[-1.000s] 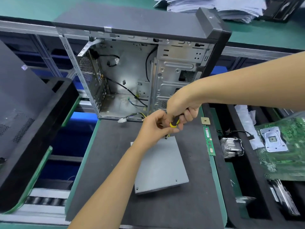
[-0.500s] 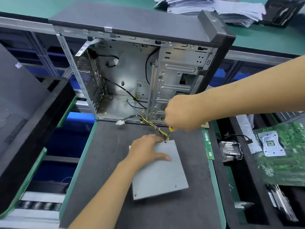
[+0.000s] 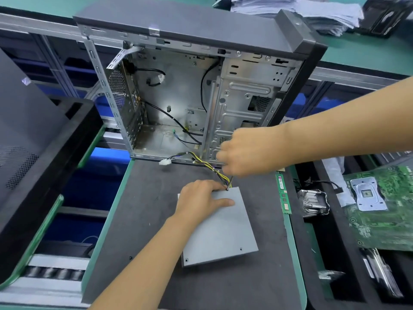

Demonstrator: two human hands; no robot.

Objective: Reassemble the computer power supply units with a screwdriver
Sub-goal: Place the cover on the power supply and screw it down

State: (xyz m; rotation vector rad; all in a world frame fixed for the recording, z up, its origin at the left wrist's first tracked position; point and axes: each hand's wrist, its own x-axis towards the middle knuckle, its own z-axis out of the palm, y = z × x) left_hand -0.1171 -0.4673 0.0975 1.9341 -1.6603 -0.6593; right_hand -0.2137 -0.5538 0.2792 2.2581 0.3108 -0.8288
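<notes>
Power supply (image 3: 220,227), a flat grey metal box, is seen lying on a dark mat (image 3: 143,220) on the table, just in front of an open computer case (image 3: 178,97). It is pressed down by the left hand (image 3: 201,199), whose fingers are laid flat and spread on the lid near its far corner. A screwdriver (image 3: 230,183) is gripped by the right hand (image 3: 248,151), fingers curled round the handle; only the thin shaft is shown, its tip set at a screw hole in the far corner. The right hand is blurred, so turning is judged to be under way.

The tip could be thrown out of the screw head if the shaft is tilted, and the lid scratched or the screw dropped. The yellow and black cables (image 3: 212,167), which leave the box right beside the tip, could be nicked or pinched. The box could be slid on the mat if the left hand's pressure is eased.

To the right a memory stick (image 3: 282,194), a heatsink (image 3: 312,203) and a green motherboard (image 3: 384,206) are laid out. Papers (image 3: 297,14) are stacked behind the case. Nothing but the cables is found crowding the screw.
</notes>
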